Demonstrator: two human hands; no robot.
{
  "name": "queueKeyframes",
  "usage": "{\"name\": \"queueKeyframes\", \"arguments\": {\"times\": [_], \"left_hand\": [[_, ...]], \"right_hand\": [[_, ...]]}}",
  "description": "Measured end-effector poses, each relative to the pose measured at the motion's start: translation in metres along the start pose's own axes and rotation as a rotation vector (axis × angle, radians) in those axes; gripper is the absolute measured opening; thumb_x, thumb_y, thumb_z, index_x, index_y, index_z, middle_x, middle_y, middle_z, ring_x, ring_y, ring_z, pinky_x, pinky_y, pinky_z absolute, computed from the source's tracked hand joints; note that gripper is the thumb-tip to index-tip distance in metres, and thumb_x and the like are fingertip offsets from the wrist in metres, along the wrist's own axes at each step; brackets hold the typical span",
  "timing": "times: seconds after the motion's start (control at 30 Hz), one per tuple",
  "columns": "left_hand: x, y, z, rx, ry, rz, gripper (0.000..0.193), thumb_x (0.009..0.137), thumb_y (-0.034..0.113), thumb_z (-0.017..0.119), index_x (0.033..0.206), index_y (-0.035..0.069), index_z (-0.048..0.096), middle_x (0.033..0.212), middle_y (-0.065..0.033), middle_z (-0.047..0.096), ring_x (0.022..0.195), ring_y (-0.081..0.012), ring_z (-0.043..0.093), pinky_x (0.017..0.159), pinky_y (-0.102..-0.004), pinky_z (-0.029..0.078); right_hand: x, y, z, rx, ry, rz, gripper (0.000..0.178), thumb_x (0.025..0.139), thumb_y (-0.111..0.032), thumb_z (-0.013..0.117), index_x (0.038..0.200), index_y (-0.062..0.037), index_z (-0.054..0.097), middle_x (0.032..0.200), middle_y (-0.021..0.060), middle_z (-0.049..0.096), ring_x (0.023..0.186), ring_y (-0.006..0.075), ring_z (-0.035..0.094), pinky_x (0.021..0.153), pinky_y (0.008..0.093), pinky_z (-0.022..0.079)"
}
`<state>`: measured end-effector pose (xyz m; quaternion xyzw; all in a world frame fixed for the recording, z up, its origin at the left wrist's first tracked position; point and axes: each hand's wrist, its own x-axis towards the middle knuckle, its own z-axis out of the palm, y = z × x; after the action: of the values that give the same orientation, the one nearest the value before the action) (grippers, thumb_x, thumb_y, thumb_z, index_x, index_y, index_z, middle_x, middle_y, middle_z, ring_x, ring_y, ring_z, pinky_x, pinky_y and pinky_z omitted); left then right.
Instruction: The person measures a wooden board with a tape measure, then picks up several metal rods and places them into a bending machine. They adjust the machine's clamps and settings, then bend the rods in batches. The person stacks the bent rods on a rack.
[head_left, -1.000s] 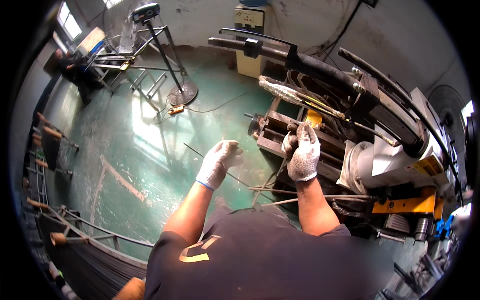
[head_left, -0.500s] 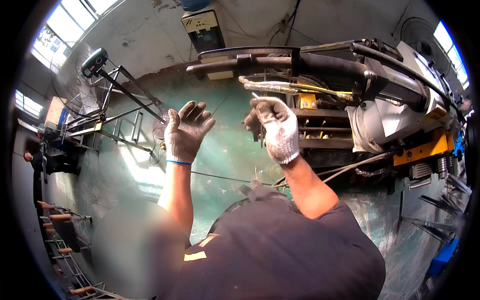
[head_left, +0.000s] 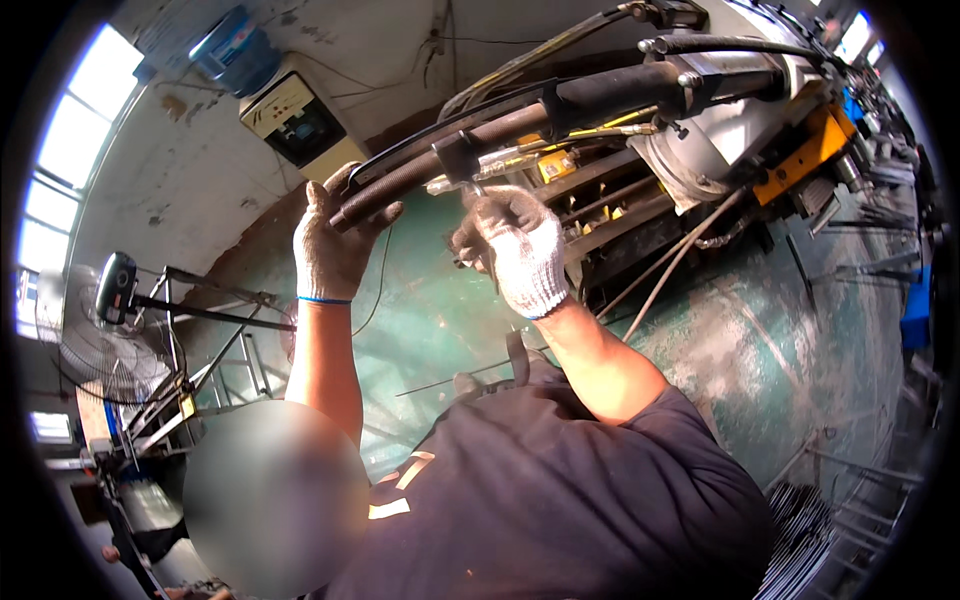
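Both my hands wear white knitted gloves with dark, dirty palms. My left hand (head_left: pixel 328 250) is at the free end of a threaded rod (head_left: pixel 385 192) on the long machine arm, its fingers curled around the rod's end and its thumb on the left side. My right hand (head_left: pixel 515 245) is closed just below a dark block (head_left: pixel 457 157) on that arm. A short metallic tip shows above its fingers, and dark thin parts show below them; what the object is, I cannot make out.
The machine's grey body (head_left: pixel 690 150) and orange bracket (head_left: pixel 805 155) stand to the right, with hoses (head_left: pixel 690 240) trailing on the green floor. A water dispenser (head_left: pixel 300 120) is by the wall. A fan (head_left: pixel 105 335) and metal frame stand left; metal bars (head_left: pixel 800 535) lie lower right.
My view has swung to the right. My left hand went from open and free to the threaded rod's end. My right hand, still closed, has come up next to the arm's block.
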<state>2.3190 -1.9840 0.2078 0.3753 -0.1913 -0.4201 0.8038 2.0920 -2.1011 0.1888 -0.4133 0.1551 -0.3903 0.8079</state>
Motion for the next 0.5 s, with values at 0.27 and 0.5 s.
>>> {"name": "queueKeyframes", "arguments": {"times": [0.27,0.5], "left_hand": [[0.039,0.020,0.007,0.566,-0.410,0.050,0.071,0.104,0.041,0.072,0.154,-0.004,0.051,0.152,-0.0262,0.060,0.136,-0.0438,0.064,0.110,-0.0586,0.058],[0.045,0.042,0.031,0.152,-0.482,-0.380,0.070,0.091,0.004,0.086,0.152,-0.010,0.054,0.137,-0.0208,0.070,0.115,-0.0364,0.074,0.098,-0.0463,0.067]], "right_hand": [[-0.004,0.008,0.029,0.002,0.214,-0.059,0.016,0.112,-0.016,0.066,0.114,-0.0004,0.072,0.090,0.0059,0.074,0.072,0.0138,0.073,0.058,0.0251,0.056],[-0.001,0.027,0.050,0.271,0.202,-0.059,0.017,0.114,-0.019,0.064,0.114,-0.0033,0.069,0.084,0.0050,0.071,0.068,0.0132,0.070,0.054,0.0246,0.051]]}}
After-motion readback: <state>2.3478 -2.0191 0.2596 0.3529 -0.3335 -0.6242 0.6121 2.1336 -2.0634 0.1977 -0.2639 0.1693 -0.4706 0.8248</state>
